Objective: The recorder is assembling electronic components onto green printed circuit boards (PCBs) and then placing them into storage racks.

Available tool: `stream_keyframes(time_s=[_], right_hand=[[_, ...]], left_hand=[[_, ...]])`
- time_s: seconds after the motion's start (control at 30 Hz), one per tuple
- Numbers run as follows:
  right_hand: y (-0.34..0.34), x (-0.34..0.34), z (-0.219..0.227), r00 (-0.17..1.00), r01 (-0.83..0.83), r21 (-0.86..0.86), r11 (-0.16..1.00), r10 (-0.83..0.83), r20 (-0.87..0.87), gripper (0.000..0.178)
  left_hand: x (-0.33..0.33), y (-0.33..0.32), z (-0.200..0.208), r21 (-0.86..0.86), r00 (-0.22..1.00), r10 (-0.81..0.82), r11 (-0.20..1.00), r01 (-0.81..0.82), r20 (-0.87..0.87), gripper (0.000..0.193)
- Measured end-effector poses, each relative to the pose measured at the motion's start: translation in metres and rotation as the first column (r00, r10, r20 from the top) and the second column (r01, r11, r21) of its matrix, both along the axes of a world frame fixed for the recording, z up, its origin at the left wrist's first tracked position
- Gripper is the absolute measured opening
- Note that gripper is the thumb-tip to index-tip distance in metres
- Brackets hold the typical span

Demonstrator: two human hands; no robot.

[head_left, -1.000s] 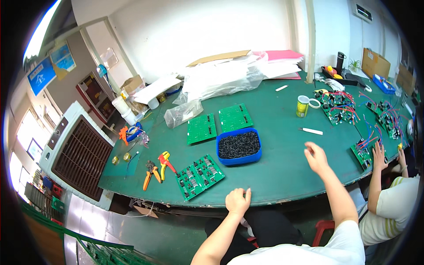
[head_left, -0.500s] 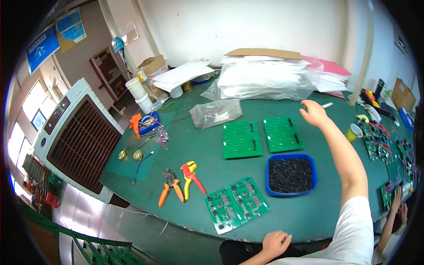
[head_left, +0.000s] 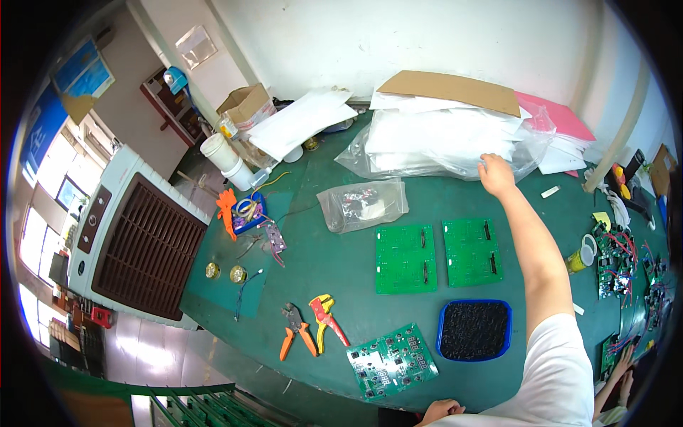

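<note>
Clear plastic makes up the bag [head_left: 353, 155] at the far side of the green table [head_left: 334, 263], with white sheets [head_left: 434, 139] inside and a brown cardboard sheet [head_left: 452, 92] on top. The right hand [head_left: 496, 175] is at its near right part, fingers bent; whether they grip the plastic, I cannot tell. The left hand [head_left: 441, 410] is at the near edge, fingers curled and partly cut off, so its hold cannot be told. Two green boards [head_left: 405, 269] lie beyond a blue tub [head_left: 440, 336] of small black parts [head_left: 473, 331]. At far left, a blue sign [head_left: 43, 135] bears large white writing; marks on the air cooler's panel [head_left: 94, 219] are too small to read.
</note>
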State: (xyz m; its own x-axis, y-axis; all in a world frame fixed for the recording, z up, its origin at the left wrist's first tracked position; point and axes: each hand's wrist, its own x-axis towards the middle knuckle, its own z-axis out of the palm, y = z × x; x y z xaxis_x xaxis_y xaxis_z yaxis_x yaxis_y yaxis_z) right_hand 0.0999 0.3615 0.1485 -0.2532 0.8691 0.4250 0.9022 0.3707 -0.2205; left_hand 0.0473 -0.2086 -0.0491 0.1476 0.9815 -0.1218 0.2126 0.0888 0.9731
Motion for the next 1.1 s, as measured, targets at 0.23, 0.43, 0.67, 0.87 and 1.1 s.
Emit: stream_keyframes(time_s=[0.23,0.43,0.67,0.87,1.1], right_hand=[[0.031,-0.025,0.000,0.999,0.011,-0.107,0.994,-0.015,-0.036,0.024],[0.062,0.002,-0.021,0.998,0.067,-0.162,0.985,-0.066,0.012,0.031],[0.099,-0.011,-0.015,0.976,0.063,0.017,0.998,-0.065,0.208,0.038],[0.138,-0.008,-0.007,0.937,0.081,0.189,0.979,-0.140,0.319,0.014],[0.148,0.019,0.061,0.983,-0.060,0.436,0.898,-0.022,0.181,0.008]], left_hand=[[-0.008,0.004,0.020,-0.296,0.979,-0.179,0.944,0.143,-0.100,0.020],[-0.034,0.045,0.024,-0.351,0.955,-0.279,0.909,0.227,-0.104,0.021],[-0.058,0.079,0.031,-0.437,0.951,-0.301,0.866,0.243,-0.067,0.023],[-0.067,0.108,0.040,-0.490,0.957,-0.291,0.834,0.252,-0.005,0.024],[-0.077,0.122,0.068,-0.558,0.966,-0.250,0.793,0.245,0.068,0.027]])
